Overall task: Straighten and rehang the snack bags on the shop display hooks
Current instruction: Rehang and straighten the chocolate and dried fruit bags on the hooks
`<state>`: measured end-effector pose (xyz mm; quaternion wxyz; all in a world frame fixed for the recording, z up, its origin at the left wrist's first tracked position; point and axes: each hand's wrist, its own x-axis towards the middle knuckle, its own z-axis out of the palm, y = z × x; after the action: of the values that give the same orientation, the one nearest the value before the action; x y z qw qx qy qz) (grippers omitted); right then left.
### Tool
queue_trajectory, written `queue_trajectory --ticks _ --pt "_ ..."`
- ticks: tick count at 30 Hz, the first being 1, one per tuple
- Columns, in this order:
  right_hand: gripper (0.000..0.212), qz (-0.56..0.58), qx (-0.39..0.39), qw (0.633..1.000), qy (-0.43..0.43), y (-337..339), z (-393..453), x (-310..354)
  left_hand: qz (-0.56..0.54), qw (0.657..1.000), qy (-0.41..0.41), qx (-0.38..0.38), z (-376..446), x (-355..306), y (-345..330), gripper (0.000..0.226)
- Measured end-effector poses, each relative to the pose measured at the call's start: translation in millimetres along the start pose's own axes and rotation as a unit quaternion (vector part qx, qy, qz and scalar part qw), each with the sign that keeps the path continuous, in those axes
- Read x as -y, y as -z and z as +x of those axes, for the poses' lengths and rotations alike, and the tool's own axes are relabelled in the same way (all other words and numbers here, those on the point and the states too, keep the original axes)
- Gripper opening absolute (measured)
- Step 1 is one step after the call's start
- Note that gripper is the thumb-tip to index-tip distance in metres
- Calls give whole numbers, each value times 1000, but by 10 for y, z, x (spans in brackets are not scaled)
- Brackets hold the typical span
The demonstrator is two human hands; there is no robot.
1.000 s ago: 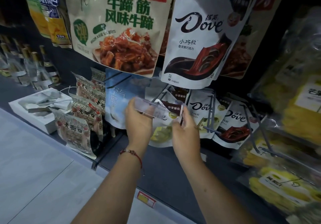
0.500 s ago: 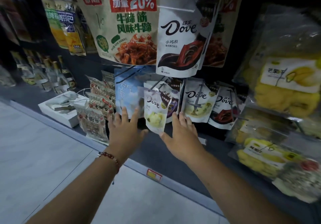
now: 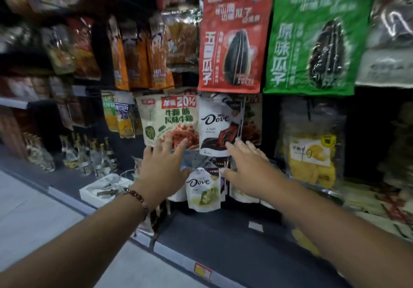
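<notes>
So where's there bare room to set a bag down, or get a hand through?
Free: the dark base shelf below the small green Dove bag, between the forearms. Also dark shelf in front of the bottles. Crowded: the hook rows around the large Dove bag and beef tendon bag. Left hand and right hand are open.

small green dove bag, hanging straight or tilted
Roughly straight: the green Dove bag hangs upright between the open hands, left and right. Its hook is hidden.
</notes>
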<state>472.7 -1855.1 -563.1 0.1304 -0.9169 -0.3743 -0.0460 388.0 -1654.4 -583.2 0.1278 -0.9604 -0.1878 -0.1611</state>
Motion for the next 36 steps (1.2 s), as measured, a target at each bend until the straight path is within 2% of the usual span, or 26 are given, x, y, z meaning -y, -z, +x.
queue_trajectory --ticks 6,12,16,20,22,25,28,29,31,33,35,36 --pt "78 -6 14 1000 -6 541 251 -21 11 999 -33 -19 344 -197 549 78" --pt "79 -58 12 998 -26 526 577 -192 19 999 -31 5 683 -251 449 78" --pt "80 -51 6 998 -41 433 830 -312 14 1000 -25 6 940 -174 223 76" --pt "83 -42 -34 998 -34 333 1157 -381 -38 999 -18 3 1224 -72 -51 72" --pt "81 -22 -75 996 -37 316 1303 -389 -123 992 -8 0 1361 -74 -121 68" --pt "59 -20 -117 992 -48 266 1507 -399 -332 943 16 -1 1476 -149 -252 62" --pt "20 -2 -102 993 -52 250 1691 -434 -491 869 62 -17 1540 -256 -429 56" --pt "15 14 -91 994 -52 266 1738 -453 -530 844 79 -21 1561 -285 -467 54" --pt "19 29 -77 996 -47 300 1805 -489 -582 806 109 -30 1602 -309 -498 48" --pt "14 33 -103 993 -36 304 1839 -529 -605 787 119 -27 1618 -323 -486 36" --pt "13 58 -138 988 -24 251 1839 -572 -603 790 109 -22 1598 -339 -478 17" --pt "14 75 -150 986 -22 210 1828 -594 -603 791 103 -18 1572 -347 -468 14"
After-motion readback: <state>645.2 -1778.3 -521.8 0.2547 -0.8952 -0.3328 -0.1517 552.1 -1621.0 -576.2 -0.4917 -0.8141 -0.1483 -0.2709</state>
